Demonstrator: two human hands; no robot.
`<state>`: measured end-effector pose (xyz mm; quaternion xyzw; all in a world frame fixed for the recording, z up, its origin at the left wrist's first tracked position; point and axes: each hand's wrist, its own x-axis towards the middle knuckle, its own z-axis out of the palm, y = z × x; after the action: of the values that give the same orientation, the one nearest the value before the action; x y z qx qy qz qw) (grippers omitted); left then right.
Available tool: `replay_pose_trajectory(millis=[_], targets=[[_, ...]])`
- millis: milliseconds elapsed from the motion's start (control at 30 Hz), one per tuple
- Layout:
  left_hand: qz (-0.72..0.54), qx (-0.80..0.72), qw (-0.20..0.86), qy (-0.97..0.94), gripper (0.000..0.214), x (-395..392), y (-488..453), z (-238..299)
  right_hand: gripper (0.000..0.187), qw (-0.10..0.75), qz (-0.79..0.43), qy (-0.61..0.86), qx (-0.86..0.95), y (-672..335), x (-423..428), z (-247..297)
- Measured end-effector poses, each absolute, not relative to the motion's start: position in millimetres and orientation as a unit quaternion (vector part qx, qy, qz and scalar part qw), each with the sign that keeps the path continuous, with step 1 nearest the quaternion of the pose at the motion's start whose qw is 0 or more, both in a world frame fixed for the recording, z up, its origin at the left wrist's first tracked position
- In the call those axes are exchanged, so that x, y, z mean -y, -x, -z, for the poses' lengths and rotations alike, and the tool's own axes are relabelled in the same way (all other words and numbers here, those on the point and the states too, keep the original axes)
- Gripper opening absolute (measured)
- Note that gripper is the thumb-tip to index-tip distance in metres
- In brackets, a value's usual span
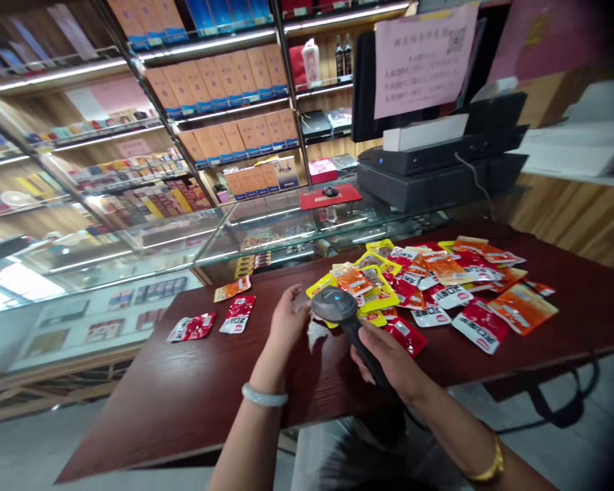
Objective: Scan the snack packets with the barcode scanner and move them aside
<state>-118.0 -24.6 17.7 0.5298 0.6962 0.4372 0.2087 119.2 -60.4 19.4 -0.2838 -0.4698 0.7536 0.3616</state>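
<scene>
My right hand (389,354) is wrapped round the handle of a black barcode scanner (338,305), whose head points left and shows a small blue light. My left hand (288,319) is just left of the scanner head, fingers curled and slightly blurred; what they grip is partly hidden and I cannot make it out. Right beside it begins a heap of small snack packets (445,266) in red, white, orange and yellow. Apart from the heap, on the table's left, lie two red-and-white packets (239,314) and an orange packet (232,289).
The dark wooden table (184,395) adjoins a glass display counter (266,232). On that counter are a mouse (330,191) on a red mat and a monitor (364,88) with a pink notice. Shelves of orange boxes (220,82) stand behind. A black strap (557,409) hangs at the right.
</scene>
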Motion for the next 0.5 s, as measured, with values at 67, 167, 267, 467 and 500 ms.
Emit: replay_pose_trajectory(millis=[67,167,267,467,500], targets=[[-0.334,-0.772,0.105,-0.53,0.061,43.0,156.1,-16.7,0.051,0.346,-0.761,0.282,0.471,-114.5,62.2,-16.8],[-0.158,-0.862,0.009,-0.481,0.079,66.0,209.7,-17.2,0.053,0.322,-0.77,0.281,0.474,-102.7,65.9,-15.0],[-0.05,-0.892,0.037,-0.448,0.089,75.9,243.5,-17.2,0.055,0.303,-0.774,0.279,0.481,-89.6,69.9,-15.3],[-0.013,-0.844,0.071,-0.532,0.074,94.2,224.1,-17.1,0.055,0.287,-0.776,0.271,0.492,-77.5,73.7,-10.8],[-0.014,-0.836,0.059,-0.545,0.069,99.6,212.6,-18.9,0.056,0.287,-0.775,0.273,0.492,-77.5,73.6,-9.6]])
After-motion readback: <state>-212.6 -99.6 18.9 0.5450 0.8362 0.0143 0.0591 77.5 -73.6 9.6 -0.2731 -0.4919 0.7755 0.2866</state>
